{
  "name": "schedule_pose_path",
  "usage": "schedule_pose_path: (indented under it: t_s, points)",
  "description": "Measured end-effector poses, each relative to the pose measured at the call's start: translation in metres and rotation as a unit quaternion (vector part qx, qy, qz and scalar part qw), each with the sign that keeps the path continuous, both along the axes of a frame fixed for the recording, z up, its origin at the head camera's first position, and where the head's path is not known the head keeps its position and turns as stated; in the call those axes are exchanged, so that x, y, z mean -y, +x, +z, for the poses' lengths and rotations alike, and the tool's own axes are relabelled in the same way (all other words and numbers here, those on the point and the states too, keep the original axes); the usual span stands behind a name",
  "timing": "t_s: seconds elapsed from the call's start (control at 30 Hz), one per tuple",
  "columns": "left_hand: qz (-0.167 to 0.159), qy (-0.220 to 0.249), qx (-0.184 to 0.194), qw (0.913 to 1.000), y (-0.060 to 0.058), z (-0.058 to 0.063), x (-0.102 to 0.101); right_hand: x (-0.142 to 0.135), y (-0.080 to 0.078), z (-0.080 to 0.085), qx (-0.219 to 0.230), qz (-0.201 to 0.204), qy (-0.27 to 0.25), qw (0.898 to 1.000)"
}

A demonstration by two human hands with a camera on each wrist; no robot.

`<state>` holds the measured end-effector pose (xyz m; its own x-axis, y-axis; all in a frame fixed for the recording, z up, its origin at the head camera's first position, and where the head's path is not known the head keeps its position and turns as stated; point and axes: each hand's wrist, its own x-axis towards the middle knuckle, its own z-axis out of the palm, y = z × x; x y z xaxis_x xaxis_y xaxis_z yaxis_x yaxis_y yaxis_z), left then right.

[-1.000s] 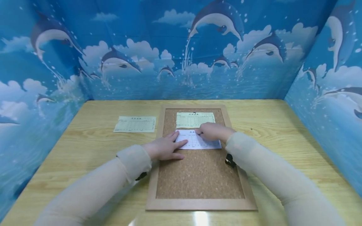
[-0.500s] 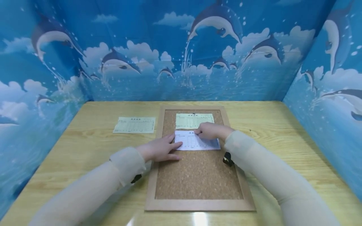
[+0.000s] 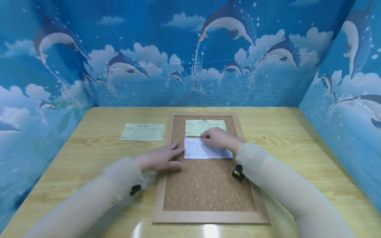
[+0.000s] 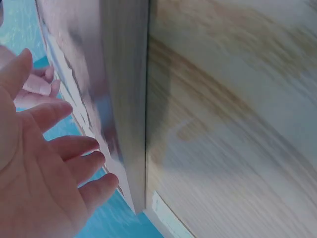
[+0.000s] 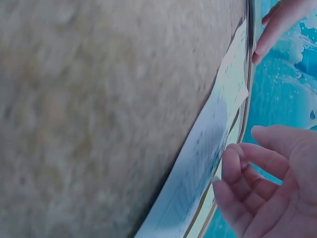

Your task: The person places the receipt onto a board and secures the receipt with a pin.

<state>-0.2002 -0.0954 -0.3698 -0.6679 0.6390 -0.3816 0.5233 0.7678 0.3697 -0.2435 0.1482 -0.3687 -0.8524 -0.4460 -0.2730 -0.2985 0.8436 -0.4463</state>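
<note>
A white printed slip point(image 3: 193, 150) lies across the framed corkboard point(image 3: 208, 185), below a pale green printed slip point(image 3: 205, 126) with a small dark pin at its top edge. My right hand point(image 3: 219, 138) is over the white slip's upper edge, its fingers bent. A small dark spot, perhaps a pin, shows by its fingertips. In the right wrist view those fingers point(image 5: 230, 166) are loosely curled with nothing visible between them. My left hand point(image 3: 160, 158) reaches over the board's left frame, fingers spread, fingertips just beside the white slip's left edge.
Another pale green slip point(image 3: 142, 132) lies on the wooden table point(image 3: 98, 145), left of the board. Blue dolphin-print curtains point(image 3: 184, 82) enclose the back and both sides. A tiny dark speck point(image 3: 263, 137) sits on the table to the right.
My left hand has slid left off the white slip onto the board's edge. The right hand has stopped pressing the slip's top and shifted slightly left, with its fingers drawn up.
</note>
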Motion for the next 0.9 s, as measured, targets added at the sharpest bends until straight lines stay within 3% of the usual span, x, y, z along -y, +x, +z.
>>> schedule_pose_path:
  t_s: [0.23,0.73,0.9]
  points:
    - [0.027,0.02,0.014,0.9993,-0.002,0.005,0.02,0.019,0.002,-0.002,-0.015,0.013,-0.009,1.0]
    - [0.069,0.044,-0.02,0.9964,-0.005,-0.002,0.057,0.058,0.001,0.0,-0.049,0.058,-0.051,0.996]
    - [0.083,0.045,-0.035,0.995,-0.004,0.0,0.071,0.075,0.001,-0.002,-0.057,0.067,-0.061,0.994]
